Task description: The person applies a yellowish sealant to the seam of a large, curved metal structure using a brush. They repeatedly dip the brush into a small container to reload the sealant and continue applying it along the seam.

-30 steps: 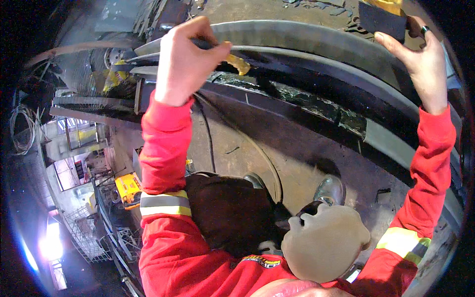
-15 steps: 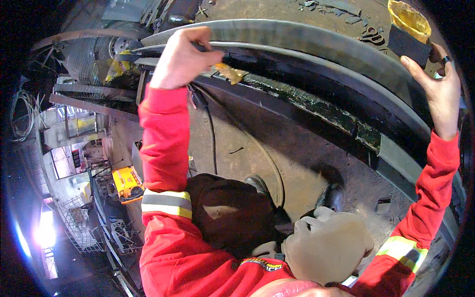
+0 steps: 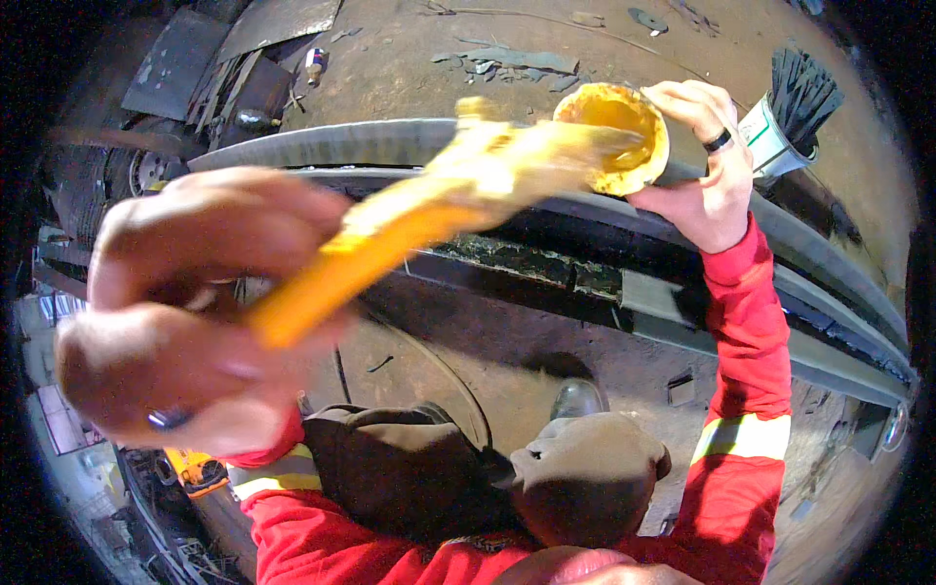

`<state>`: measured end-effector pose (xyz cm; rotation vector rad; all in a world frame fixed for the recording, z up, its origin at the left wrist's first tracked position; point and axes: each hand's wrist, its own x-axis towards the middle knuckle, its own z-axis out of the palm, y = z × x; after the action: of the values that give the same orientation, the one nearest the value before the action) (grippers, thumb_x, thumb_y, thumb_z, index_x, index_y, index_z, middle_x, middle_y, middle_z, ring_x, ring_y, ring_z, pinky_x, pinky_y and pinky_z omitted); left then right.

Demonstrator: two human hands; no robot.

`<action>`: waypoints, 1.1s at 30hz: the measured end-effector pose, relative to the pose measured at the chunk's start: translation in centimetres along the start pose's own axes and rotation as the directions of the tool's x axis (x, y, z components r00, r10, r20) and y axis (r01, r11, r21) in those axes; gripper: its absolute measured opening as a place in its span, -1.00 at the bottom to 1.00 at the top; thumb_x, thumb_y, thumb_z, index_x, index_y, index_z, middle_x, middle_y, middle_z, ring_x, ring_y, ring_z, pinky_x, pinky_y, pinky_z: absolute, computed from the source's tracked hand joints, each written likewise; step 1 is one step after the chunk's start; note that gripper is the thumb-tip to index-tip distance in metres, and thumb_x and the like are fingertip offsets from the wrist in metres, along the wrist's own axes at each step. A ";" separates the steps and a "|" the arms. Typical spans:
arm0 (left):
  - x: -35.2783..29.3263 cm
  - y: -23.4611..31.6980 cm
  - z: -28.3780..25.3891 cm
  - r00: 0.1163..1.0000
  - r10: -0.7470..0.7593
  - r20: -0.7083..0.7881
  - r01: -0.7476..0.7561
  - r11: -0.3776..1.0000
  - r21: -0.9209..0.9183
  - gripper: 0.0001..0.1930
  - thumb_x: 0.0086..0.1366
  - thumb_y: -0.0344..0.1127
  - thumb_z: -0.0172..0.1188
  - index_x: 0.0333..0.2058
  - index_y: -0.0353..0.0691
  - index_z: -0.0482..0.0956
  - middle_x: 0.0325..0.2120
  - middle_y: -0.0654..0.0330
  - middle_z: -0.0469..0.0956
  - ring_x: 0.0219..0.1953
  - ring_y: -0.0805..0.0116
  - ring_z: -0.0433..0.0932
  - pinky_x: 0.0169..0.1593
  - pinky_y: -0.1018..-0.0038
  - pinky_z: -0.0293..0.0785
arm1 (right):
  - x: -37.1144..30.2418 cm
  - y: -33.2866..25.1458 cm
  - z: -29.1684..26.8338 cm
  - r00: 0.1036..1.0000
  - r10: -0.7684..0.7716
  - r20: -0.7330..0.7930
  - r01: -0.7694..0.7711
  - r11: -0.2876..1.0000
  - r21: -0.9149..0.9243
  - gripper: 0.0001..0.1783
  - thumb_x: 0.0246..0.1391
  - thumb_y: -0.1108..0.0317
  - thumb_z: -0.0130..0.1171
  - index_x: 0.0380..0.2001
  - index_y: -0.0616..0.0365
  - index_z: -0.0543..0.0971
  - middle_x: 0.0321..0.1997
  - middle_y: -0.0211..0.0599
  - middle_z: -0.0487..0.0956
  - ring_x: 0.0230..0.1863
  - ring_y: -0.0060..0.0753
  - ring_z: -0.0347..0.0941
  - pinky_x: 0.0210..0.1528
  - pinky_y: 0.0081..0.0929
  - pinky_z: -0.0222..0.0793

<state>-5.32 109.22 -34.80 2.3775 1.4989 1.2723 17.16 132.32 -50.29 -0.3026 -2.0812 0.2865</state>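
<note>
My left hand (image 3: 210, 307), large and smeared by motion at the left, is closed around an orange-handled tool (image 3: 444, 200) thickly coated in yellow paste. Blur hides what kind of tool it is. Its far end overlaps the mouth of a round container (image 3: 616, 185); I cannot tell if it touches the inside. The container is tilted so its mouth shows, with yellow paste on the inner wall and rim. My right hand (image 3: 707, 161), a dark ring on one finger, grips the container from the right. Both hands are above long curved metal beams (image 3: 370, 146).
A white bucket (image 3: 775, 141) of dark strips stands beyond my right hand. Scrap pieces (image 3: 517, 63) and metal sheets (image 3: 175, 73) lie on the far floor. A cable (image 3: 453, 375) runs near my boot (image 3: 578, 398). An orange machine (image 3: 200, 473) sits at the lower left.
The view has shifted. My left hand has come close with the tool, now extending to the container. The container has moved inward from the upper right, and its mouth is more visible.
</note>
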 end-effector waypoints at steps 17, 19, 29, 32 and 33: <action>4.0 -0.6 7.4 0.980 -0.106 0.169 0.066 0.973 0.223 -0.81 -0.04 -0.52 0.40 -0.45 -0.35 0.56 -0.49 0.07 0.59 -0.42 0.17 0.63 -0.31 0.45 0.52 | 0.1 -1.5 0.3 0.989 -0.150 0.016 0.151 0.982 -0.113 -0.25 -0.54 0.26 0.49 -0.06 0.00 0.57 -0.06 -0.39 0.58 0.00 -0.21 0.45 0.10 -0.18 0.21; 4.3 -0.9 6.5 0.966 -0.200 0.164 0.166 0.966 0.200 -0.82 -0.01 -0.52 0.42 -0.44 -0.35 0.58 -0.49 0.10 0.62 -0.41 0.32 0.65 -0.29 0.49 0.52 | 0.1 -1.5 0.1 0.987 -0.151 0.051 0.156 0.981 -0.117 -0.32 -0.43 0.21 0.52 -0.09 0.07 0.59 -0.06 -0.27 0.59 0.01 -0.12 0.46 0.11 -0.18 0.23; 2.9 -0.5 7.9 0.994 -0.078 0.077 0.052 0.952 0.300 -0.79 -0.03 -0.58 0.44 -0.38 -0.35 0.61 -0.41 0.07 0.65 -0.34 0.28 0.67 -0.20 0.49 0.56 | -0.1 -1.8 0.6 0.995 -0.093 -0.034 0.092 0.995 -0.026 -0.29 -0.54 0.34 0.54 -0.11 0.07 0.60 -0.10 -0.27 0.60 -0.02 -0.13 0.47 0.10 -0.20 0.24; 2.8 -1.5 7.8 0.982 -0.181 0.048 0.172 0.973 0.156 -0.79 0.01 -0.54 0.43 -0.38 -0.33 0.59 -0.45 0.15 0.61 -0.39 0.39 0.63 -0.25 0.55 0.51 | -0.2 -2.1 0.9 0.994 -0.105 -0.038 0.103 0.993 -0.054 -0.31 -0.54 0.32 0.54 -0.13 0.04 0.59 -0.12 -0.30 0.59 -0.04 -0.15 0.47 0.09 -0.19 0.24; 2.7 -1.9 7.8 0.976 -0.214 0.028 0.211 0.973 0.094 -0.80 0.03 -0.52 0.43 -0.37 -0.32 0.58 -0.46 0.18 0.60 -0.40 0.43 0.60 -0.26 0.56 0.49 | -0.2 -2.1 1.0 0.993 -0.110 -0.044 0.107 0.992 -0.060 -0.32 -0.53 0.31 0.53 -0.13 0.02 0.59 -0.12 -0.33 0.58 -0.04 -0.17 0.48 0.08 -0.19 0.23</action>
<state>-1.02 115.11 -39.16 2.2041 1.7782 1.1279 16.20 130.23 -50.23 -0.2276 -2.0536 0.1526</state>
